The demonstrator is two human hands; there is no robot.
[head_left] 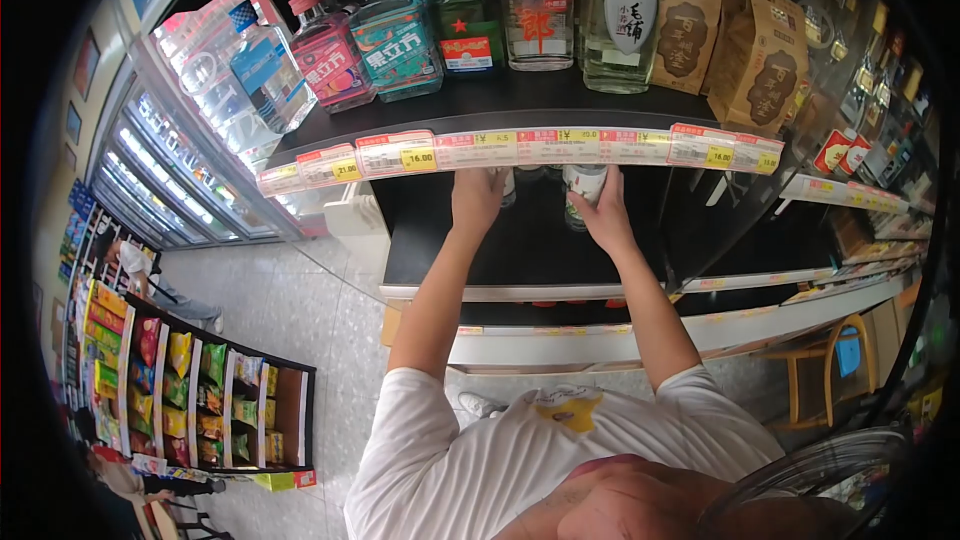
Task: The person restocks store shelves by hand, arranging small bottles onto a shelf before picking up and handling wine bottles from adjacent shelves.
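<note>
Both my arms reach onto a black lower shelf (430, 245), under the price strip of the shelf above. My right hand (604, 212) is closed round a bottle with a white label (583, 184), held upright, its top hidden by the strip. My left hand (477, 198) is at the left beside another bottle (509, 188); its fingers are mostly hidden under the strip, so its grip cannot be made out. More bottle bases show dimly between the two hands.
Glass bottles (540, 25) and brown paper bags (760, 65) stand on the upper shelf (480, 105), edged by a price strip (500, 152). A snack rack (200, 390) and a person (135, 260) are at left, a wooden chair (800, 380) at right.
</note>
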